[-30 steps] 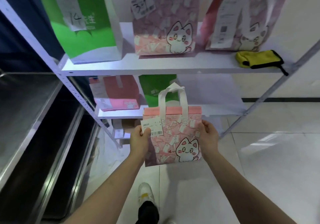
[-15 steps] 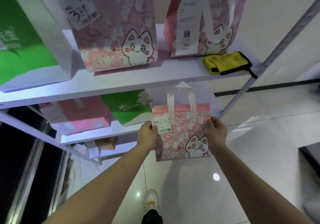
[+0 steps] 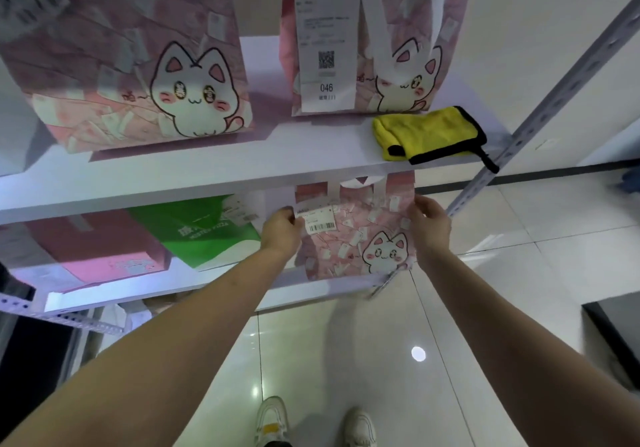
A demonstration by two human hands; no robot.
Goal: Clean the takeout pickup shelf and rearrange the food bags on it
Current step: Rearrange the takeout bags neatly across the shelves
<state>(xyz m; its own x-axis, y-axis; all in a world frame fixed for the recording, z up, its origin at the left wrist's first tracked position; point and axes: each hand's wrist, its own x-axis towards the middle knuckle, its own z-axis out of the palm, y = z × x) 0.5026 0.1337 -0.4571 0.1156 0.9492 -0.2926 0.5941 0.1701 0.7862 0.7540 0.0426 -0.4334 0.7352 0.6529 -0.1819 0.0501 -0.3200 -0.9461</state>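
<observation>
A small pink bag with a cat drawing (image 3: 356, 235) stands at the right end of the lower shelf (image 3: 311, 289), its top and handles hidden behind the upper shelf board (image 3: 221, 176). My left hand (image 3: 282, 230) grips its left edge by the barcode label. My right hand (image 3: 431, 221) holds its right edge. To its left on the same shelf lie a green bag (image 3: 204, 228) and a pink bag (image 3: 93, 249). Two larger pink cat bags (image 3: 131, 52) (image 3: 377, 38) stand on the upper shelf, with a folded yellow cloth (image 3: 427, 133) beside them.
A grey perforated metal post (image 3: 540, 111) slants up on the right of the shelf. Glossy white floor tiles (image 3: 346, 360) lie below, with my shoes (image 3: 273, 422) at the bottom. A dark box edge (image 3: 616, 336) shows at the right.
Both hands have carried the small cat bag forward and up from mid-air onto the right end of the lower shelf. The view has moved closer to the shelves.
</observation>
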